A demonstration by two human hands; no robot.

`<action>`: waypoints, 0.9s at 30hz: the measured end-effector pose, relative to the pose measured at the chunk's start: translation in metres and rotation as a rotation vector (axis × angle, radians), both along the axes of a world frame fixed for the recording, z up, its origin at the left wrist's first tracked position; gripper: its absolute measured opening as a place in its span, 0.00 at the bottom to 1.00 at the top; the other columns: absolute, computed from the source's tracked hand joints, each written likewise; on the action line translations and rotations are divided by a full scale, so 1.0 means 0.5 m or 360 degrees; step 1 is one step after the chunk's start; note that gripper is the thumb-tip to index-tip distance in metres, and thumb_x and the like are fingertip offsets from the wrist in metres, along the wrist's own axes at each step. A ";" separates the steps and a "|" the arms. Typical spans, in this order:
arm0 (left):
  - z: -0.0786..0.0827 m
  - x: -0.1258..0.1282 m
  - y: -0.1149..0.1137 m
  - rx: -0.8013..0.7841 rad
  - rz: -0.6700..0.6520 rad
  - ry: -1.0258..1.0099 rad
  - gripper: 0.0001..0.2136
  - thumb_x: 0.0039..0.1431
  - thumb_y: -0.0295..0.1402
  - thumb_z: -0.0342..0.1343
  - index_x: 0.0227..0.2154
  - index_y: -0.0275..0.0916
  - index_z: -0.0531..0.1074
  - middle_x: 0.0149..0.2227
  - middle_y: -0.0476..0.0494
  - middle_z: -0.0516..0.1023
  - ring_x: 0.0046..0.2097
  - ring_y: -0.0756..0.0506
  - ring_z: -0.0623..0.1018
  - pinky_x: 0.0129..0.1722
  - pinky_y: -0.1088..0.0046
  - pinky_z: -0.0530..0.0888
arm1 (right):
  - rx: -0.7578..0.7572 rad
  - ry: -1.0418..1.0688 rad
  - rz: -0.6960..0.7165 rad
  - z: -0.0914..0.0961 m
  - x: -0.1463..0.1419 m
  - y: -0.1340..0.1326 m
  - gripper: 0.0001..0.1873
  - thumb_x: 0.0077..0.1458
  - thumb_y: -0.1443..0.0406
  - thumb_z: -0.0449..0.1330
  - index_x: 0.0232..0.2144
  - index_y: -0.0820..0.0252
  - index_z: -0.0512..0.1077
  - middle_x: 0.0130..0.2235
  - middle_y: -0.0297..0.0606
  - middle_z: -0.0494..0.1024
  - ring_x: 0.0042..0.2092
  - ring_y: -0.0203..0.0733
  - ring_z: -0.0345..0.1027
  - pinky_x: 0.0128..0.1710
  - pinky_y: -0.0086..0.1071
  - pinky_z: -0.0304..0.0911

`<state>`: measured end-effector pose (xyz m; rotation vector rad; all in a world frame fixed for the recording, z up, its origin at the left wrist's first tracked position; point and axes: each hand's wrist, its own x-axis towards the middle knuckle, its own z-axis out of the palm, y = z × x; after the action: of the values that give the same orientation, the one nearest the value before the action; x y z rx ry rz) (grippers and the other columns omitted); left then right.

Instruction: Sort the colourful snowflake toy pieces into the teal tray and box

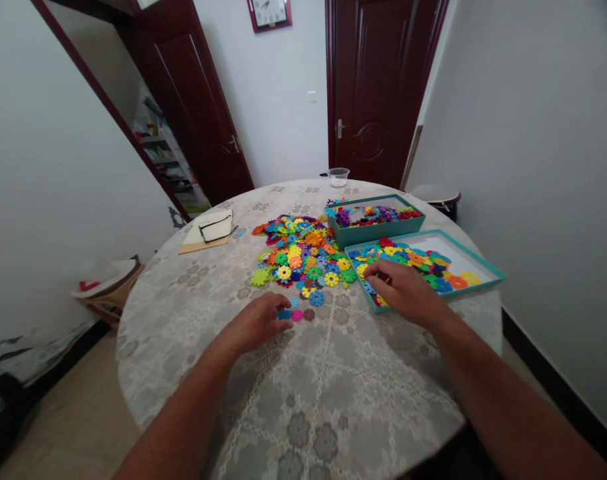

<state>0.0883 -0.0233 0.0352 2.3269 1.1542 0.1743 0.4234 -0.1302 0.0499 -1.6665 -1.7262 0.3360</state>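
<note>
My left hand (257, 323) rests low over the table, thumb and fingers apart around a blue disc (284, 315). A pink disc (296, 315) and a brown disc (309, 315) lie to the right of it in a row. My right hand (400, 288) is over the left part of a shallow teal-rimmed box lid (476, 257), its fingers pinched together. What they hold, if anything, I cannot make out. Colourful flower-shaped plastic pieces (423, 259) lie in the lid under and behind this hand. Between the hands and farther back spreads a loose pile of similar pieces (303, 250).
Behind the lid stands a deeper teal box (378, 230) holding more pieces. Glasses (216, 230) lie on a notepad (203, 240) at the back left. A clear plastic container (338, 177) sits at the far edge of the round table, which has a patterned cloth (183, 373).
</note>
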 end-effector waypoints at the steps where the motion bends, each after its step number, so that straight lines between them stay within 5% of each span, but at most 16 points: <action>1: -0.007 0.002 -0.004 0.0012 -0.0008 -0.0003 0.16 0.57 0.40 0.64 0.48 0.43 0.78 0.43 0.43 0.80 0.41 0.41 0.78 0.40 0.69 0.70 | -0.0059 0.0007 0.0136 -0.001 -0.025 -0.001 0.09 0.64 0.63 0.56 0.39 0.56 0.76 0.39 0.38 0.82 0.39 0.44 0.74 0.40 0.35 0.64; 9: -0.053 0.006 0.005 0.0190 -0.0023 -0.0176 0.15 0.55 0.33 0.63 0.46 0.42 0.78 0.43 0.42 0.78 0.44 0.41 0.76 0.45 0.68 0.70 | -0.0327 -0.0250 0.0625 -0.034 -0.159 0.021 0.08 0.63 0.68 0.59 0.45 0.58 0.75 0.44 0.41 0.80 0.41 0.43 0.72 0.41 0.34 0.61; 18: -0.066 -0.025 0.015 0.0070 0.0031 -0.0195 0.08 0.55 0.32 0.62 0.39 0.42 0.78 0.41 0.43 0.79 0.42 0.42 0.75 0.41 0.69 0.67 | -0.0494 -0.0497 0.0604 -0.047 -0.240 0.095 0.07 0.60 0.69 0.60 0.42 0.59 0.74 0.43 0.44 0.81 0.44 0.46 0.71 0.42 0.34 0.58; 23: -0.071 -0.033 0.023 0.0018 0.0094 -0.0285 0.11 0.53 0.30 0.63 0.40 0.44 0.76 0.41 0.45 0.79 0.42 0.42 0.75 0.42 0.69 0.67 | -0.0464 -0.0442 0.0575 -0.074 -0.237 0.100 0.01 0.60 0.68 0.60 0.35 0.58 0.71 0.40 0.42 0.77 0.41 0.44 0.69 0.40 0.33 0.58; 27: -0.068 -0.040 0.025 0.0028 0.0129 -0.0234 0.11 0.54 0.30 0.64 0.40 0.43 0.76 0.42 0.43 0.80 0.43 0.41 0.76 0.43 0.69 0.67 | -0.0485 -0.0366 0.0563 -0.069 -0.226 0.090 0.05 0.59 0.68 0.62 0.34 0.57 0.68 0.38 0.39 0.76 0.40 0.44 0.68 0.37 0.33 0.57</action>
<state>0.0681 -0.0109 0.0013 2.2425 1.1776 0.3799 0.3106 -0.0853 0.0155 -1.6521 -2.2413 0.6171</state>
